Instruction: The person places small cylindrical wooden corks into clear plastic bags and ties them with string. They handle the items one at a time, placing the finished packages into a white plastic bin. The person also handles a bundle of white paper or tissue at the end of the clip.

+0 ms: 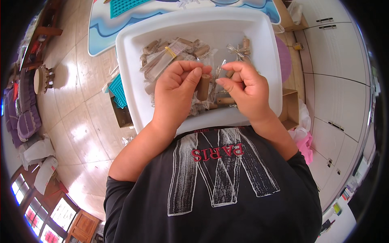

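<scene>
Over a white plastic tub (123,77), my left hand (176,87) is closed around a brown, cork-like cylinder (203,89), held upright with thumb and fingers. To its right my right hand (249,87) has its fingers curled, thumb and index near each other beside a thin shiny strip of clear film (221,68). Whether that strip is between the fingertips is too fine to make out. Beneath the hands, on the left of the tub, lies a heap of clear-wrapped brown cylinders (201,50). A few cylinders with gathered clear film (239,49) lie at the far right.
A yellow twist tie (170,52) lies on the heap. Behind the tub is a blue-and-white patterned table top (103,30) with a teal textured mat (123,7). Cardboard boxes (289,107) stand beside the tub. White cabinets (336,52) line the right; a small stool (41,79) stands left.
</scene>
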The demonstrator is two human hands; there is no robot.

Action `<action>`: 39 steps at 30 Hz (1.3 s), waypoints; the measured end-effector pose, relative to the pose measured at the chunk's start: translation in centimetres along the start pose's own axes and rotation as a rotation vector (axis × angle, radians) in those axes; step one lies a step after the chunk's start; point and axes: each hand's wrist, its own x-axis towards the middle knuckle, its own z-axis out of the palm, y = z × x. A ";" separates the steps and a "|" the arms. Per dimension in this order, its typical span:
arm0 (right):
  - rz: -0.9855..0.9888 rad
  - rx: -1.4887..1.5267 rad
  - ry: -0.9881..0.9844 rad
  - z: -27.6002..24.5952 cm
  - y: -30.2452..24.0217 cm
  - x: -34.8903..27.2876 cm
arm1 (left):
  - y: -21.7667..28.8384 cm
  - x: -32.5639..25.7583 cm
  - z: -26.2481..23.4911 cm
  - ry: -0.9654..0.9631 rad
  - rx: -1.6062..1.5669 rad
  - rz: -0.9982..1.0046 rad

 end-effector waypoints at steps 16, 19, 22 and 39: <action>0.188 0.187 -0.191 0.8 0.0 0.6 | -0.4 -0.1 -0.4 -0.034 0.018 0.012; 0.148 0.139 -0.213 0.9 0.1 0.5 | -0.5 -0.1 -0.5 -0.001 -0.010 -0.007; 0.116 0.114 -0.224 0.9 -0.1 0.6 | -0.8 -0.1 -0.5 0.028 -0.048 -0.015; 0.230 0.409 -0.107 1.1 0.3 0.4 | 0.0 -0.1 -0.3 0.015 -0.213 -0.193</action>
